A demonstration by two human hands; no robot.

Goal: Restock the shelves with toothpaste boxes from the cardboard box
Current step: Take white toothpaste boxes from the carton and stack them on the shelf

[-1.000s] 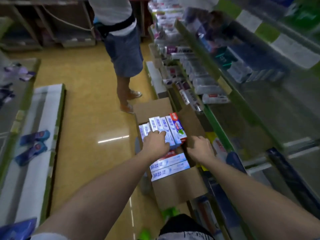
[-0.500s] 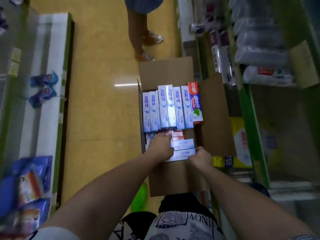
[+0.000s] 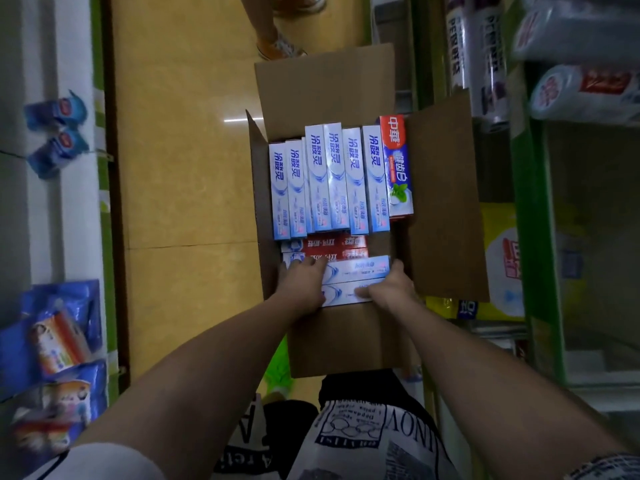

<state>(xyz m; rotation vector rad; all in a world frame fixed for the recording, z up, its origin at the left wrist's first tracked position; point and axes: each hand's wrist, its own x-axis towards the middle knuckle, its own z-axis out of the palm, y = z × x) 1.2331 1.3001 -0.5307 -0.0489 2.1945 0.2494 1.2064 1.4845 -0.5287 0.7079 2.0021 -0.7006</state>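
- Both hands have come lower and nearer in the cardboard box (image 3: 446,202) since a second ago, off the upright row and onto the flat boxes at its near edge.
- Two white-and-blue toothpaste boxes (image 3: 360,271) lie flat, side by side, against the carton's near wall.
- Left hand (image 3: 304,282) rests over their left ends, fingers curled round the far edge; right hand (image 3: 391,284) clamps the right ends, thumb on top.
- Thin card, I judge them light and stiff but easily dented; glossy faces may slip, so holding both ends and pressing the pair together suits them.
- Beyond them lie red toothpaste boxes (image 3: 332,245), then an upright row (image 3: 332,181) toward the far edge.
- Green-edged shelf (image 3: 533,220) stands right of the carton; another person's feet (image 3: 280,46) are on the floor (image 3: 187,168) beyond.
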